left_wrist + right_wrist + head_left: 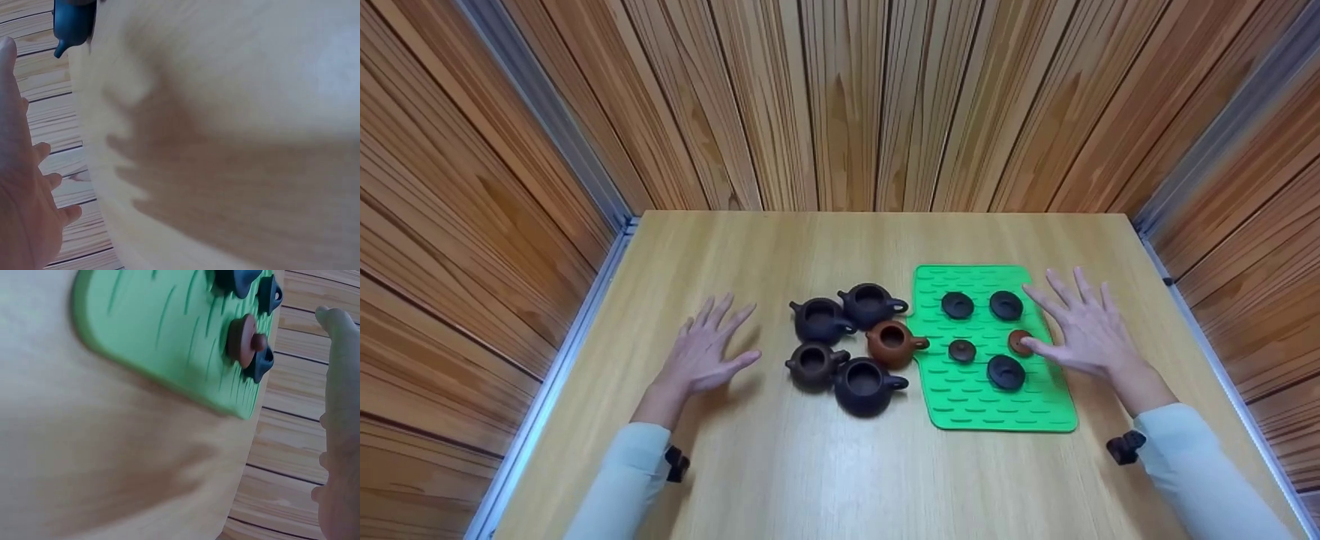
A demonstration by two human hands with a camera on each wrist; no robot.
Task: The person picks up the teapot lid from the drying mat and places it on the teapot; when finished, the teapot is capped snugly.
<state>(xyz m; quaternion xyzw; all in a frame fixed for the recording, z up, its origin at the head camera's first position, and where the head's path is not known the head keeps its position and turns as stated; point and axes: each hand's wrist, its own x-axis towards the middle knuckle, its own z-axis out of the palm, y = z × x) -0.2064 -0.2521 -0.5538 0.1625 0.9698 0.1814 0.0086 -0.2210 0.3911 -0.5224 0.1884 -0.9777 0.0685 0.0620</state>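
Note:
My left hand (707,350) is spread over the wooden table, left of a cluster of small lidless teapots, and holds nothing. The cluster has a reddish-brown teapot (877,334), a dark brown teapot (802,379) and several black ones, among them a large black teapot (851,403) at the front. Over the right edge of a green mat (982,409) my right hand (1089,334) is spread too, empty; its thumb overlaps a reddish-brown lid (1018,342) in the head view. That lid shows its round knob in the right wrist view, with dark lids around it.
On the mat lie a dark brown lid (962,351) and several black lids, one a black lid (1006,373) near the front. The reddish-brown teapot's handle reaches over the mat's left edge. Wood-panelled walls (847,105) enclose the table (780,480) at the back and sides.

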